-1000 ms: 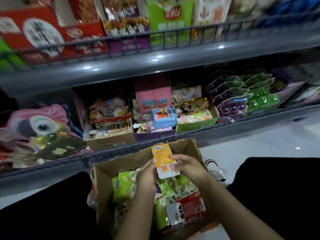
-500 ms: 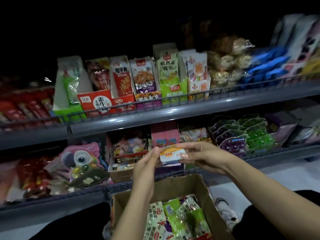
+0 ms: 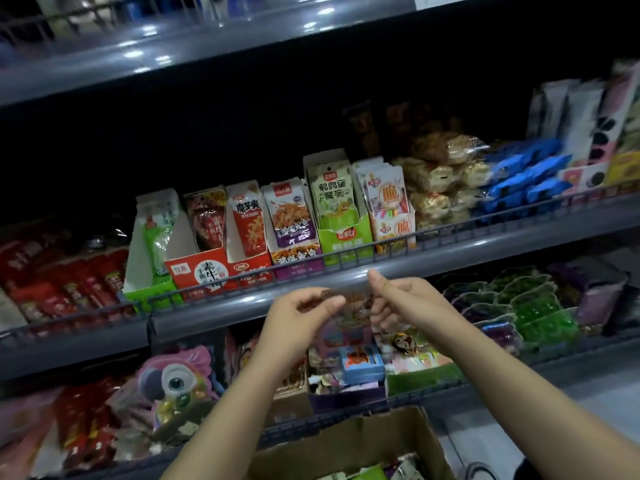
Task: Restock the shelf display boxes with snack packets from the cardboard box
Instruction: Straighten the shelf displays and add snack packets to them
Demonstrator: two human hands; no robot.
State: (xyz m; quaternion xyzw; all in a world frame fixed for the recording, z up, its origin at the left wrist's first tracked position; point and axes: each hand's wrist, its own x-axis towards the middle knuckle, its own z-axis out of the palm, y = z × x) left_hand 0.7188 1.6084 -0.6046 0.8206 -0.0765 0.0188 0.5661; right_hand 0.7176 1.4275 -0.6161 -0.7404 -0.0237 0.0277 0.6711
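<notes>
A small snack packet (image 3: 354, 301), blurred by motion, is held between both hands in front of the middle shelf's rail. My left hand (image 3: 299, 310) pinches its left edge and my right hand (image 3: 403, 301) pinches its right edge. Just above, a row of display boxes stands behind the rail: a white-orange box (image 3: 394, 223) with matching packets, a green box (image 3: 337, 237), a purple box (image 3: 294, 252) and red boxes (image 3: 207, 268). The open cardboard box (image 3: 346, 441) sits below my arms, with green packets showing inside at the bottom edge.
A wire rail (image 3: 450, 230) runs along the middle shelf's front. Bread buns (image 3: 440, 174) and blue packets (image 3: 523, 174) lie to the right. The lower shelf holds a parrot-shaped pack (image 3: 173, 379), a blue box (image 3: 360, 363) and jelly cups (image 3: 512, 306). The upper shelf (image 3: 207, 39) hangs overhead.
Both hands lifted the packet out of the cardboard box and up to the middle shelf's rail. The view tilted upward, so the box dropped to the bottom edge.
</notes>
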